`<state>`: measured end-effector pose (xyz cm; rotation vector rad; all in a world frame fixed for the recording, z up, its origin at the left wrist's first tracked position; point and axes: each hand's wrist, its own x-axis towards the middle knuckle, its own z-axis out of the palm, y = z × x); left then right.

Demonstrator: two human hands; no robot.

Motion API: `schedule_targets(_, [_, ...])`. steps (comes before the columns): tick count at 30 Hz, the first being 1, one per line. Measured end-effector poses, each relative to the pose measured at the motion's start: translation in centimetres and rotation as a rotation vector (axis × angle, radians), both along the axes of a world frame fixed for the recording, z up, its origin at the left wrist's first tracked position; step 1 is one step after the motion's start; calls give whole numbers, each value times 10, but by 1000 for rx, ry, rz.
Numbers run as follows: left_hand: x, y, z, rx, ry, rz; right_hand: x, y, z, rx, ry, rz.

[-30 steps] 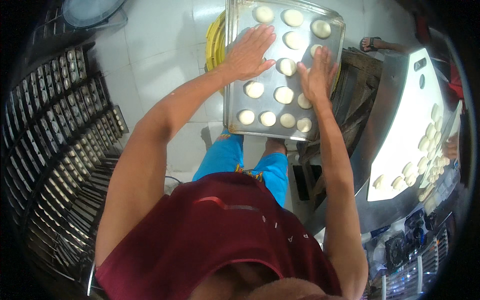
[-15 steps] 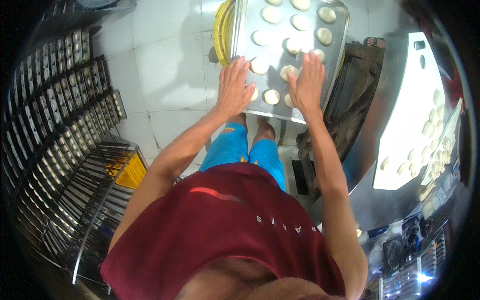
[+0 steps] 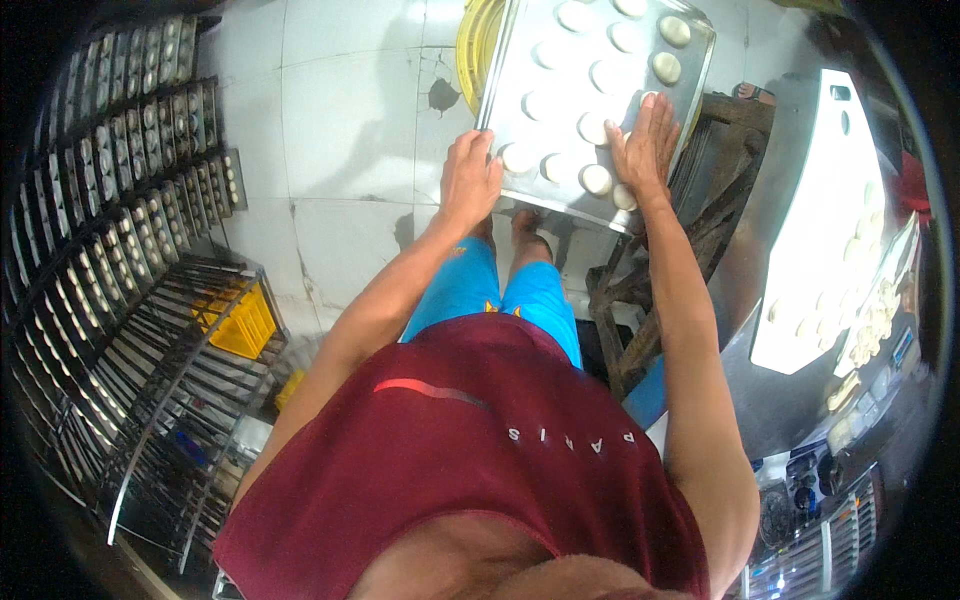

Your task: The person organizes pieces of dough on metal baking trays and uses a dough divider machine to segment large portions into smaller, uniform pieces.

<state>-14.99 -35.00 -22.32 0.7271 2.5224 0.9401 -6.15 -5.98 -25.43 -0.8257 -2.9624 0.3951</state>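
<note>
A metal baking tray (image 3: 572,103) carries rows of round, pale dough pieces (image 3: 596,180). My left hand (image 3: 470,182) is closed at the tray's near left edge, its fingers bent around the rim. Over the right side of the tray lies my right hand (image 3: 646,148), open, fingers stretched out flat. Its fingertips rest on one dough piece, which they partly cover. More dough pieces show just left of that hand and under its wrist.
A yellow round tub (image 3: 478,50) is under the tray. At left stands a rack (image 3: 150,330) of dough-filled trays, with a yellow crate (image 3: 240,318) beside it. A wooden stand (image 3: 655,310) and a table with a white board (image 3: 815,230) holding dough are at right.
In view, the tray has shifted right and tilted. My left hand has gone from lying over the near left dough to the rim. My right hand has moved rightward on the tray.
</note>
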Motion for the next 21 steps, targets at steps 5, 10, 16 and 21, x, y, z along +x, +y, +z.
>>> schedule_targets(5, [1,0,0,2,28,15,-19,-19,24,22,31,104])
schedule_targets(10, [1,-5,0,28,57,-34,-37,-113,11,-144,49,409])
schedule_targets(16, [16,-4,-2,-21,58,3,-23,-99,41,-247,53,322])
schedule_targets(21, [24,5,10,-15,105,-13,116,-38,37,-337,88,-536])
